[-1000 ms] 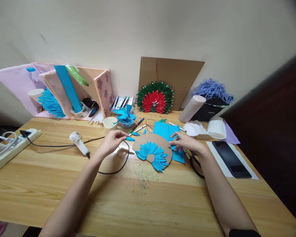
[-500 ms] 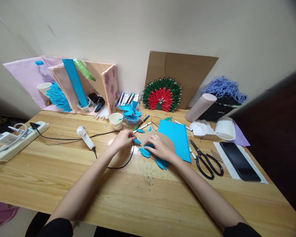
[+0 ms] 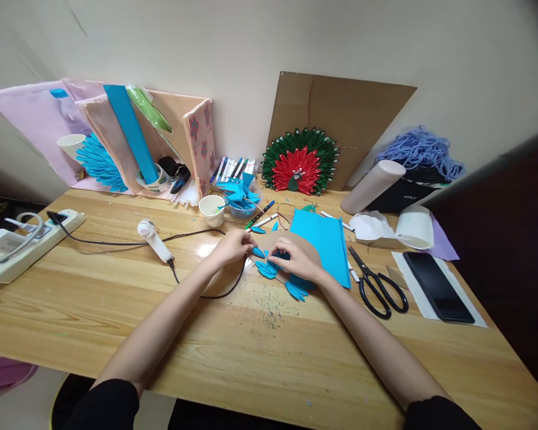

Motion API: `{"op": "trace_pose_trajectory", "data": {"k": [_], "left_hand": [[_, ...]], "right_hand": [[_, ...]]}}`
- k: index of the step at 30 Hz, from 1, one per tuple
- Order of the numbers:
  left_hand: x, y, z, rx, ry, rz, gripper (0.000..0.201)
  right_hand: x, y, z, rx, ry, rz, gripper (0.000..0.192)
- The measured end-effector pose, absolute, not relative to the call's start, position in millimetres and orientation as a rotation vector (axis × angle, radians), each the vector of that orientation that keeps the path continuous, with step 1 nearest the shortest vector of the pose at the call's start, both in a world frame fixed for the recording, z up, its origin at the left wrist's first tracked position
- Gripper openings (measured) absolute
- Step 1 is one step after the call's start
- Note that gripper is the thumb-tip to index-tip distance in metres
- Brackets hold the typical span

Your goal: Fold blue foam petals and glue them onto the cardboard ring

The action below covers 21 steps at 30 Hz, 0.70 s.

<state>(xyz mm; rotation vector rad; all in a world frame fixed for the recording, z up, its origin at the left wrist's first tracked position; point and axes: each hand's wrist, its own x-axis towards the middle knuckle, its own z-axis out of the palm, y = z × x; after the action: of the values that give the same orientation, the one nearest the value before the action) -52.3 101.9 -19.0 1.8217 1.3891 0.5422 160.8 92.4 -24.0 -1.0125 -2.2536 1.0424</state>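
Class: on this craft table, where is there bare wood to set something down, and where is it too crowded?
Bare wood runs along the near edge of the table, below both forearms, and between the power strip and the glue gun. It is crowded along the wall and around the hands: paper cup, markers, blue paper sheet, scissors, phone.

Wooden table [image 3: 260,358]: scissors [image 3: 379,289], phone [image 3: 437,286], power strip [image 3: 27,242], paper cup [image 3: 211,210], blue paper sheet [image 3: 325,242].

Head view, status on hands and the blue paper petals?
Left hand pinching a blue petal. Right hand pressing the petal fan on its cardboard disc. Scissors lie clear.
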Motion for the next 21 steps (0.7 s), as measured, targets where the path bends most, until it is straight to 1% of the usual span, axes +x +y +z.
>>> {"op": "trace_pose_trajectory", "data": {"k": [8,21], "left_hand": [[-44,100,-9,1.853,1.333,0.483,0.014],[-36,100,-8,1.896,1.339,0.338,0.017]], "right_hand": [[162,94,-25,-1.024,-2.245,1.094,0.014],[162,94,-23,-1.031,-2.255,1.101,0.013]]}}
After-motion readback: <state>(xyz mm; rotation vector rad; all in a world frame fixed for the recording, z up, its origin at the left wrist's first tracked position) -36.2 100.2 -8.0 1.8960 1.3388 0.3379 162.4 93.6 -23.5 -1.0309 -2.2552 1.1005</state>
